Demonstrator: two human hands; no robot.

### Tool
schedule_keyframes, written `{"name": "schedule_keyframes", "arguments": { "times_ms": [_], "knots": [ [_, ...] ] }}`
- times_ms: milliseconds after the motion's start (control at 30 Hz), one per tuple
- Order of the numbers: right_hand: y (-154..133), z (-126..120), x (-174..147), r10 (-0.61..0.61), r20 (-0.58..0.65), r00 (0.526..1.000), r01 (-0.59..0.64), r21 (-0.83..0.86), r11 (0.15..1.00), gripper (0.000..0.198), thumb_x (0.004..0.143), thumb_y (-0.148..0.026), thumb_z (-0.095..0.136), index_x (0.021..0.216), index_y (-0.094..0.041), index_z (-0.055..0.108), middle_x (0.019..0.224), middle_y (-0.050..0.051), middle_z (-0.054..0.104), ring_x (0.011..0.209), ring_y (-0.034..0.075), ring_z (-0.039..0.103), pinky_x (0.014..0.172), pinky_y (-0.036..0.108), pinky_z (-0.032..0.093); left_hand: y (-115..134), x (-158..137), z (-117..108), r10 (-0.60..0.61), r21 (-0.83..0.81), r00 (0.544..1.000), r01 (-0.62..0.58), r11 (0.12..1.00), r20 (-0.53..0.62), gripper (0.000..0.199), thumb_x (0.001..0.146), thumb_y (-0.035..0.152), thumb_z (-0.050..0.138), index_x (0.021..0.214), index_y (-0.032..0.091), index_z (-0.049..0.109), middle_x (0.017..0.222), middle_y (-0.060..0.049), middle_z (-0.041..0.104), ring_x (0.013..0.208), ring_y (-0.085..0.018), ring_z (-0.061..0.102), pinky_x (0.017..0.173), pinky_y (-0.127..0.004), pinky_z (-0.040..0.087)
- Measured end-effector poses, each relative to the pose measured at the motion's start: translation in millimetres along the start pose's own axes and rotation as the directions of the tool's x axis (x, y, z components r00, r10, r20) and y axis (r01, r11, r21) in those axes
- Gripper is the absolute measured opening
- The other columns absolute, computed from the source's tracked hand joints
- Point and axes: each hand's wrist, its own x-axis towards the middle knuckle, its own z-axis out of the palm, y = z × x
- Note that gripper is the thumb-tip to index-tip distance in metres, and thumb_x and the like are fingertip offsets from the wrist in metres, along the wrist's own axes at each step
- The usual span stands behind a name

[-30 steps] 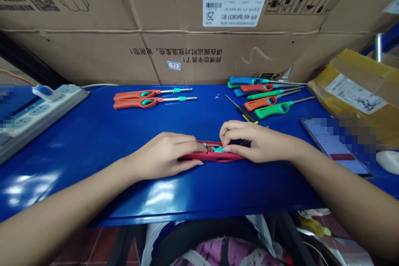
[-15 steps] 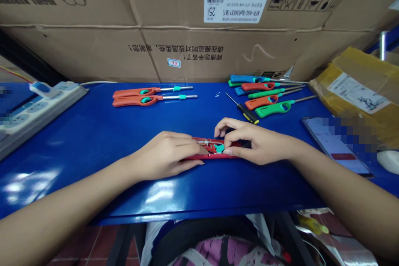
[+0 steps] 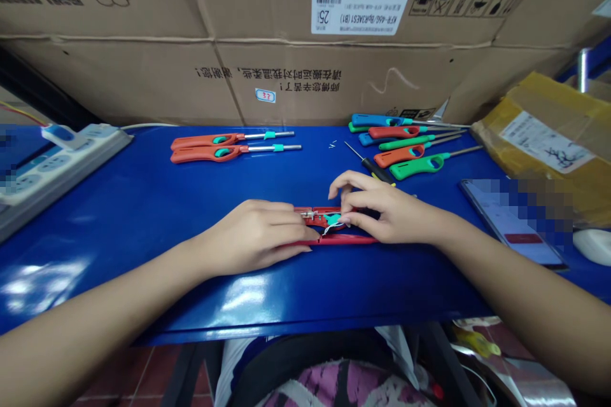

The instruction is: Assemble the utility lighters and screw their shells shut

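An opened red gas lighter [image 3: 348, 240] lies on the blue tabletop, its two casing halves side by side. My left hand [image 3: 255, 235] is closed over the left part of the halves, and its fingers hide that end. Inside the casing show a teal trigger [image 3: 331, 220] and a clear and metal part [image 3: 308, 214]. A thin white wire [image 3: 334, 226] runs from the casing to the fingertips of my right hand [image 3: 386, 206], where thumb and index finger are pinched on it. The right hand covers part of the far half.
Two orange lighters [image 3: 207, 150] lie at the back left. Several coloured lighters [image 3: 415, 168] and a screwdriver [image 3: 379, 173] lie at the back right. A phone [image 3: 513, 222] and a taped carton [image 3: 539, 140] are on the right; a power strip [image 3: 52, 168] is left.
My right hand has lifted slightly up and away from the near casing half, drawing the white wire into clearer view. My left hand stays almost in place.
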Motion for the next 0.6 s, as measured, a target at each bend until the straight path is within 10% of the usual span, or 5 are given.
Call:
{"name": "schedule_keyframes", "arguments": {
  "times_ms": [600],
  "knots": [
    [8,2,2,-0.03,-0.253,0.967,0.024,-0.029,0.999,0.02,0.103,-0.019,0.045,0.084,-0.02,0.052,0.103,0.008,0.061,0.092,0.017,0.058,0.083,0.032,0.046,3,2,1,0.063,-0.035,0.998,-0.062,0.997,0.026,0.019,0.099,0.026,0.062,0.11,0.016,0.073,0.098,-0.007,0.077,0.087,-0.019,0.075,0.075,-0.028,0.058]
  ]
}}
